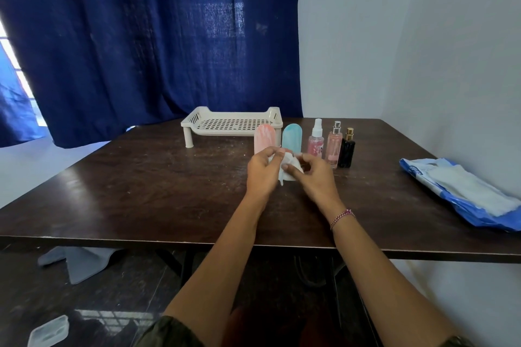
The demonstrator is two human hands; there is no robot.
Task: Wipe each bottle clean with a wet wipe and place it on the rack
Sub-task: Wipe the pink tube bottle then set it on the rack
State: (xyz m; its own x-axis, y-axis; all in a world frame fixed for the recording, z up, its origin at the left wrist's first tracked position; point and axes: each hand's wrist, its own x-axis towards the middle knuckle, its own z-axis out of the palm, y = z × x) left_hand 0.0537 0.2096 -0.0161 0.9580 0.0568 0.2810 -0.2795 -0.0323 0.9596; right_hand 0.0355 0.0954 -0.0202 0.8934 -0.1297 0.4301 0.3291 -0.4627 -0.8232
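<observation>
- A dark blue curtain (141, 36) hangs across the back of the room, behind everything else.
- In front of it stands the dark wooden table (141, 191), scuffed and a little shiny.
- Over on the right side of the table lies a blue pack of wet wipes (462, 191), opened, with white sheets showing on top.
- At the far edge of the table sits the white rack (197, 118), a perforated tray on short legs.
- A grey cloth (79, 262) lies on the floor under the table's left side.
- The person's left hand (263, 175) and right hand (317, 180) meet above the middle of the table, just in front of the bottles.
- Five bottles stand upright in a row on the table, just right of the rack's front corner: a pink bottle (263, 135), a pale blue bottle (291, 135), a clear spray bottle (315, 141) with pink inside, a slim pink perfume bottle (334, 146), and a black bottle (346, 152) with a gold top.
- Between the two hands is a crumpled white wipe (287, 175). The fingers (269, 153) of both hands are curled in on it, pinching it from either side; it touches none of the bottles.
- A thin pink braided bracelet (342, 217) circles the right wrist.
</observation>
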